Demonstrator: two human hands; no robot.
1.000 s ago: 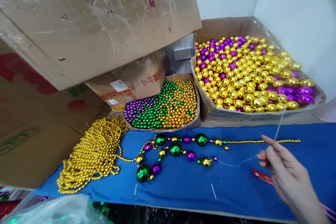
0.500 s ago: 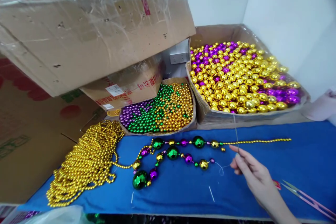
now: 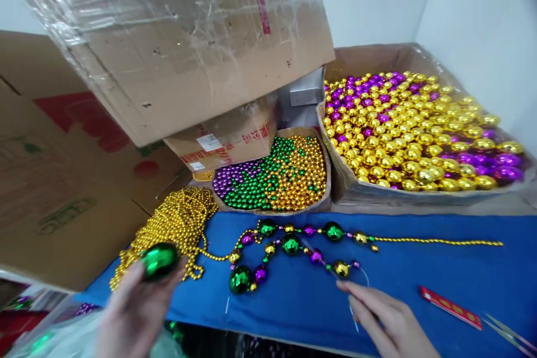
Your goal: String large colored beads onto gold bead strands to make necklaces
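A large shiny green bead (image 3: 160, 260) sits in the fingers of my left hand (image 3: 136, 305), raised at the left in front of the gold bead strands (image 3: 178, 218). My right hand (image 3: 384, 313) pinches a thin needle (image 3: 326, 267), its far end pointing up and left across the beads. Clear thread (image 3: 366, 275) loops from near that hand to a small purple bead (image 3: 356, 264) at the end of the strung row. That row of green, gold and purple beads (image 3: 290, 244) lies bent on the blue cloth (image 3: 302, 313).
A large carton (image 3: 356, 193) of gold and purple beads stands back right. Beside it is a smaller box (image 3: 329, 190) of purple, green and gold beads, under tilted cardboard (image 3: 201, 67). A red packet (image 3: 451, 307) and tweezer-like snips (image 3: 509, 333) lie at right.
My left hand has come into view with the green bead. My right hand has moved left and down, and the needle has swung from upright to slanting left. The view has shifted left.
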